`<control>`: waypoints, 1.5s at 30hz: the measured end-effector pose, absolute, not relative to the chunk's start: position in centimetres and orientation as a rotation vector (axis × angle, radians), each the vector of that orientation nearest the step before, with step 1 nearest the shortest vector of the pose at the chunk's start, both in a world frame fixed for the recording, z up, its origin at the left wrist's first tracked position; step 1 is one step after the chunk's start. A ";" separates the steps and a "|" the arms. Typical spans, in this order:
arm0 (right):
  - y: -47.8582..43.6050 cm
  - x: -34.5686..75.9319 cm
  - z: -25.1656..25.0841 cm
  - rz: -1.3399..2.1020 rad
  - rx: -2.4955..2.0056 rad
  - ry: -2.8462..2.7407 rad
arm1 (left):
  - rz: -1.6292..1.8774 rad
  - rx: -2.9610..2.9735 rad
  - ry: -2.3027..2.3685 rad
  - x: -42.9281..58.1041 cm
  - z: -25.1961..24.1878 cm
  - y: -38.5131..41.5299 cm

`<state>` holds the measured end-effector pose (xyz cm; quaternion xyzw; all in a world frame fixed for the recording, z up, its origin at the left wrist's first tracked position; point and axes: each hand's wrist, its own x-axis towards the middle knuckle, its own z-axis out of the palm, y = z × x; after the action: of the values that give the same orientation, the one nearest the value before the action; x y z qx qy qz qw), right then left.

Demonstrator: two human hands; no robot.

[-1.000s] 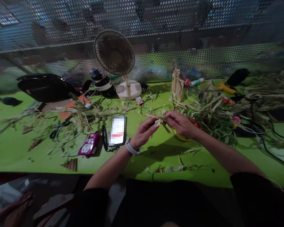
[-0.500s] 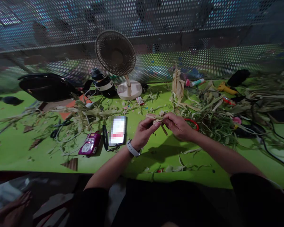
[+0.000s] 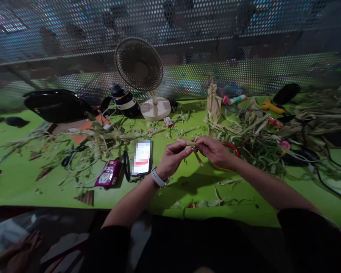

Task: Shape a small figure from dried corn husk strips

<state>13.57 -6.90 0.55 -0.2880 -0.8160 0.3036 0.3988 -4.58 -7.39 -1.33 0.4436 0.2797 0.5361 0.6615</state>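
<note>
My left hand [image 3: 172,158] and my right hand [image 3: 216,151] meet above the green table [image 3: 22,182], both pinching a small bundle of dried husk strips [image 3: 191,145]. A loose strip end hangs down between the hands. The left wrist carries a pale watch [image 3: 158,177]. Behind the right hand lies a red and yellow ring [image 3: 232,148], partly hidden by it.
A phone [image 3: 142,157] and a purple gadget [image 3: 108,173] lie left of my hands. A small fan [image 3: 140,72], a dark bottle [image 3: 122,100] and a black bag [image 3: 55,105] stand at the back by a perforated metal screen. Piles of husk and green leaves [image 3: 252,140] cover the right.
Both hands have kept their pinch on the husk bundle and shifted slightly lower; the fingers have worked the strips a little. Nothing else on the table has moved.
</note>
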 end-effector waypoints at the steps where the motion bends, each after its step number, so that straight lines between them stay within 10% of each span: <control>1: -6.8 13.7 0.6 0.744 -0.729 -2.096 | 1.186 0.983 0.642 -4.7 -1.0 -7.4; 45: -6.2 12.9 -0.8 0.770 -1.091 -1.781 | 0.977 1.345 0.729 -4.5 -2.1 -6.8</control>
<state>12.89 -6.23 -0.82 -0.4398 -0.7176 0.3102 0.4421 -4.51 -6.82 -2.12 0.5838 0.3164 0.4240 0.6158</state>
